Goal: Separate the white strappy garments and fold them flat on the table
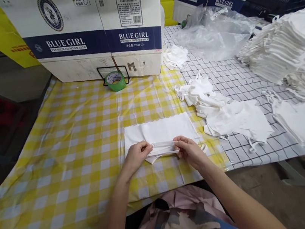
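My left hand (137, 155) and right hand (189, 150) each pinch one end of the straps of a white cloth bag (159, 132), lying flat at lower centre of the frame on the yellow checked tablecloth (68, 150). To fold well, I judge: keep straps taut, aligned, pressed flat on the cloth. Count: one roll of green tape (115, 80) upper centre, two beer cartons (93, 27), one loose heap of bags (221, 112) centre right, stacked bags (283, 49) at right too many to count.
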`<state>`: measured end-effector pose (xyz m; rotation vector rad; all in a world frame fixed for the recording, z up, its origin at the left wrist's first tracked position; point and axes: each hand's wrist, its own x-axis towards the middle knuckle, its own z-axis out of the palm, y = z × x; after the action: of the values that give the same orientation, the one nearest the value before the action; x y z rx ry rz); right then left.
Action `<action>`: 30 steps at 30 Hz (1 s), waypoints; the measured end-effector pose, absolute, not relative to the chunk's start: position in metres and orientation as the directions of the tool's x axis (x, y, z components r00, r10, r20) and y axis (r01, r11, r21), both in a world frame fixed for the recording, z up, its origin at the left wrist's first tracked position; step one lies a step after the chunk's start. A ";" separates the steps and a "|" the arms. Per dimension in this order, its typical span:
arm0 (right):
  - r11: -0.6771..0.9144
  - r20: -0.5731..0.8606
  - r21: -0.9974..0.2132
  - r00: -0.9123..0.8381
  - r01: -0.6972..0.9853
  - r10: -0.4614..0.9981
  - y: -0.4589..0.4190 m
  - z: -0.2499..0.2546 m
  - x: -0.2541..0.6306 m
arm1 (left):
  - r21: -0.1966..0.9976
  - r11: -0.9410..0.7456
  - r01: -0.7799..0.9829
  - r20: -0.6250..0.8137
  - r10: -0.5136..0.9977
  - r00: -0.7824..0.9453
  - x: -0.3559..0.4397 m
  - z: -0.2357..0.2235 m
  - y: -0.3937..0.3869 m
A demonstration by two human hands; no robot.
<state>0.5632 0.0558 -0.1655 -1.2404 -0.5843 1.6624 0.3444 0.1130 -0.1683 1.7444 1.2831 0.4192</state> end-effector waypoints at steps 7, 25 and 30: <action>-0.497 -0.537 -0.593 -0.148 -0.634 0.830 0.061 -0.170 0.565 | 0.835 -0.041 0.548 -0.209 0.898 0.386 0.344 -0.167 0.113; -0.454 -0.520 -0.353 -0.232 -0.818 0.822 0.068 -0.172 0.581 | 0.823 -0.134 0.551 -0.160 0.877 0.453 0.343 -0.161 0.103; -0.407 -0.430 -0.524 -0.179 -0.748 0.885 0.056 -0.161 0.575 | 0.787 -0.157 0.596 -0.144 0.893 0.426 0.344 -0.154 0.095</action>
<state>0.5752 0.0563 -0.1613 -0.8354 -0.2317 1.8138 0.3436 0.0948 -0.1544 1.8610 1.2697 0.4568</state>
